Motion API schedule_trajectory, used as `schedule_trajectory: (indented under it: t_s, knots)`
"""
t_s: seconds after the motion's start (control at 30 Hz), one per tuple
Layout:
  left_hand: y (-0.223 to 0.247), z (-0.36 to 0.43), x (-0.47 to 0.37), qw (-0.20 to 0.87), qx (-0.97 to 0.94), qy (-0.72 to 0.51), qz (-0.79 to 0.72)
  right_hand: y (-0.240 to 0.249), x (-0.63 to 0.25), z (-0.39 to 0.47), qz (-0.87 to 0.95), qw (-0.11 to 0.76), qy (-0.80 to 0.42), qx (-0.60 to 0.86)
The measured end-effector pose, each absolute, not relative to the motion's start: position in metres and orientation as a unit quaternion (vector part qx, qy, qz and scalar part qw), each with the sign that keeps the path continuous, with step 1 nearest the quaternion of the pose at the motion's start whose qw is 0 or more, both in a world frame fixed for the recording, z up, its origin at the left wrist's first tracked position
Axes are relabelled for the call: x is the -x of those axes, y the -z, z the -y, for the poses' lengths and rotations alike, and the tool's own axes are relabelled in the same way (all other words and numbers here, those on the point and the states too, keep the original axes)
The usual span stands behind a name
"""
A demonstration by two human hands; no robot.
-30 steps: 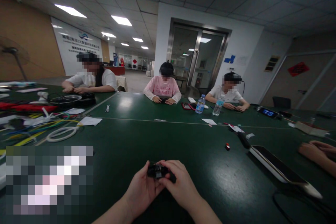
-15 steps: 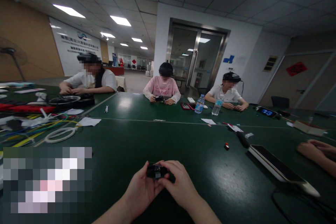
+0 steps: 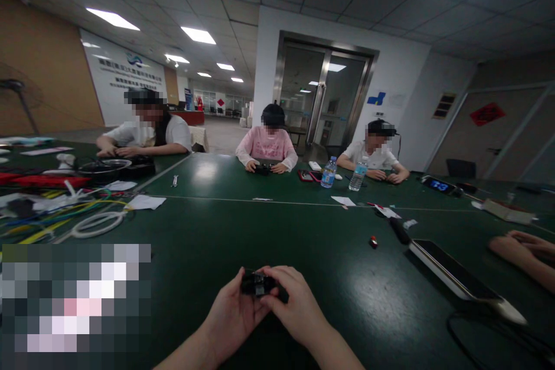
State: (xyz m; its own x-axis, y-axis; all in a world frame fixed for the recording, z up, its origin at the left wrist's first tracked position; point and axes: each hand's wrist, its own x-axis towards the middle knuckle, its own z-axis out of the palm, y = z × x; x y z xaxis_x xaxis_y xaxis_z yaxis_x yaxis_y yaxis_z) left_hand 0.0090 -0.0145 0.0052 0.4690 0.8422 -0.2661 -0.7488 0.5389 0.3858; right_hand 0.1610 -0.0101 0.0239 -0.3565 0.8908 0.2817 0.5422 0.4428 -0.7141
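Note:
Between my two hands, just above the near part of the green table (image 3: 182,283), is a small black object (image 3: 259,284) with a shiny grey patch on its front; its kind is too dark to make out. My left hand (image 3: 232,309) cradles it from the left and below, thumb against its upper left end. On the other side my right hand (image 3: 295,300) pinches its right end with thumb and fingers. The fingers of both hands cover parts of it.
A tangle of cables (image 3: 97,224) lies at left, near a wrench (image 3: 174,180). To the right are a small red item (image 3: 373,241) and a flat device with a dark screen (image 3: 455,269). Two water bottles (image 3: 329,173) stand farther back. Several people sit around the table; another person's hands (image 3: 515,248) rest at right.
The view has shifted very slightly. Both my hands stay on the black object in nearly the same pose.

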Motion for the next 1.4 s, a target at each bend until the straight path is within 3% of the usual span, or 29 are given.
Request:
schedule_trajectory:
  t_s: [1.4]
  knots:
    - [-0.0109, 0.0159, -0.0099, 0.842, -0.106, -0.468, -0.248, -0.0320, -0.1592, 0.0146, 0.788, 0.299, -0.268, 0.468]
